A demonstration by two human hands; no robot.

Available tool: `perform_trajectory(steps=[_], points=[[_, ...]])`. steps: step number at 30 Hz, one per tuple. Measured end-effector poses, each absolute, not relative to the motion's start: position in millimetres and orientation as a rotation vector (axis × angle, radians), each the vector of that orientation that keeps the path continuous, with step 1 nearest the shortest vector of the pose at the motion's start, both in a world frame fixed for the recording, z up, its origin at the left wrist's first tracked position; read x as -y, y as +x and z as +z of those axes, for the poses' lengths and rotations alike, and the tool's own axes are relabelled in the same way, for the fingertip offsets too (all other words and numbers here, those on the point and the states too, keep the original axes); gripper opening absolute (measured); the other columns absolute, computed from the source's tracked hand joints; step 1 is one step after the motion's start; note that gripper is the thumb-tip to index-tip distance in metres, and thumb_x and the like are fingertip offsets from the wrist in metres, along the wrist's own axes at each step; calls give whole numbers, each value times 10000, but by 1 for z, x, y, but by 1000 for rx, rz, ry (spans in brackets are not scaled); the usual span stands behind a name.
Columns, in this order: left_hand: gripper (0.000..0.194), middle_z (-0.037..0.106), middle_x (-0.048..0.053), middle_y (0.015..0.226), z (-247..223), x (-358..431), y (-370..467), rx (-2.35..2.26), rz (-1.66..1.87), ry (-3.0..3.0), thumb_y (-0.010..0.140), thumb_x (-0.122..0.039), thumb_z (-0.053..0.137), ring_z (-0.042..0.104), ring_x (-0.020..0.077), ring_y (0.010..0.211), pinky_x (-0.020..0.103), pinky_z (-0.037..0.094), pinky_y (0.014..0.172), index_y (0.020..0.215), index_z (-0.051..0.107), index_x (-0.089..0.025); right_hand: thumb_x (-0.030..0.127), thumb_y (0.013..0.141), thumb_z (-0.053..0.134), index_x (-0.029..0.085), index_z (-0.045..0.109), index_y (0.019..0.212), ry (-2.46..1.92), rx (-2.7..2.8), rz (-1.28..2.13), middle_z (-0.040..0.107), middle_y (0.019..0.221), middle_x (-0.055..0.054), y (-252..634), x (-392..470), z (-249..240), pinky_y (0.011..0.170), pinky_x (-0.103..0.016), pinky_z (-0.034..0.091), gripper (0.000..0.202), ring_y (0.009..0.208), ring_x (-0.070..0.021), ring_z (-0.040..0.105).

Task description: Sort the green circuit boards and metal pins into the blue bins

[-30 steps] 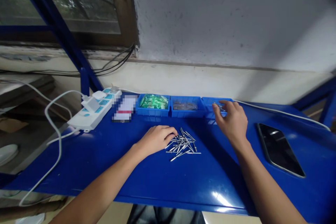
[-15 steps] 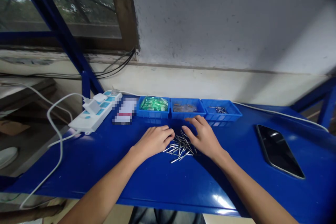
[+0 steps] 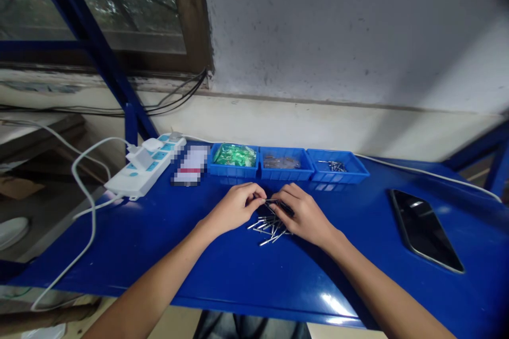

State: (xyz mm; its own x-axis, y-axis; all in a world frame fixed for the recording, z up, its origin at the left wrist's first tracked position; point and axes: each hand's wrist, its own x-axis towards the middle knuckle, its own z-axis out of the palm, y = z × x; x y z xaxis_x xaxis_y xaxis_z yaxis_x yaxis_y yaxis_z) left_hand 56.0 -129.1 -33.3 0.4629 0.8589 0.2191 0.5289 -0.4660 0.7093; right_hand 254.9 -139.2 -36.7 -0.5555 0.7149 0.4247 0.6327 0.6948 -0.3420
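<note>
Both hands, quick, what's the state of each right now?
Left hand: closed, thumb and finger pinching a thin metal rod.
Right hand: curled near the rod's other end, beside the pile of rods; whether its grip is shut cannot be told.

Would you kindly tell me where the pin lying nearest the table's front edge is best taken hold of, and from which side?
I would pinch the pin by its thicker end, coming from the front left: that end juts out of the pile, while the other slants back toward the remaining pins, so this side looks freest.
</note>
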Motion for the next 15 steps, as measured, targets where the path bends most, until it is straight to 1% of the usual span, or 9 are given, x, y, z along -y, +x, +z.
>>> perform_trajectory(steps=[2, 5, 7, 11, 15], points=[[75, 613, -15, 753, -32, 129, 57, -1133, 822, 2068, 834, -184, 537, 529, 110, 640, 224, 411, 596, 870, 602, -186, 261, 897, 476, 195, 615, 909, -1033, 2326, 173, 595, 818, -56, 254, 141, -36, 686, -308, 431, 155, 758, -177, 520], [115, 623, -12, 753, -32, 130, 58, -1035, 883, 1947, 833, -183, 534, 568, 120, 697, 239, 437, 657, 935, 590, -184, 280, 889, 495, 201, 618, 932, -1040, 2267, 170, 590, 825, -50, 255, 141, -36, 704, -309, 441, 152, 766, -171, 535], [115, 634, -5, 759, -32, 131, 58, -971, 908, 1876, 846, -182, 513, 596, 128, 734, 253, 449, 695, 941, 577, -180, 278, 892, 488, 204, 614, 954, -1028, 2232, 208, 588, 841, -53, 256, 141, -35, 699, -306, 453, 159, 775, -169, 542], [114, 633, 12, 769, -31, 132, 58, -940, 971, 1791, 847, -178, 488, 601, 133, 726, 266, 459, 691, 868, 599, -170, 256, 899, 473, 209, 606, 965, -968, 2179, 291, 586, 860, -58, 256, 142, -35, 686, -299, 468, 155, 776, -165, 555], [208, 606, 9, 718, -31, 133, 60, -869, 1044, 1766, 801, -100, 460, 562, 131, 708, 273, 443, 704, 745, 648, -168, 218, 881, 507, 203, 595, 995, -890, 2144, 292, 585, 885, -55, 255, 144, -34, 708, -294, 471, 145, 807, -159, 564]])
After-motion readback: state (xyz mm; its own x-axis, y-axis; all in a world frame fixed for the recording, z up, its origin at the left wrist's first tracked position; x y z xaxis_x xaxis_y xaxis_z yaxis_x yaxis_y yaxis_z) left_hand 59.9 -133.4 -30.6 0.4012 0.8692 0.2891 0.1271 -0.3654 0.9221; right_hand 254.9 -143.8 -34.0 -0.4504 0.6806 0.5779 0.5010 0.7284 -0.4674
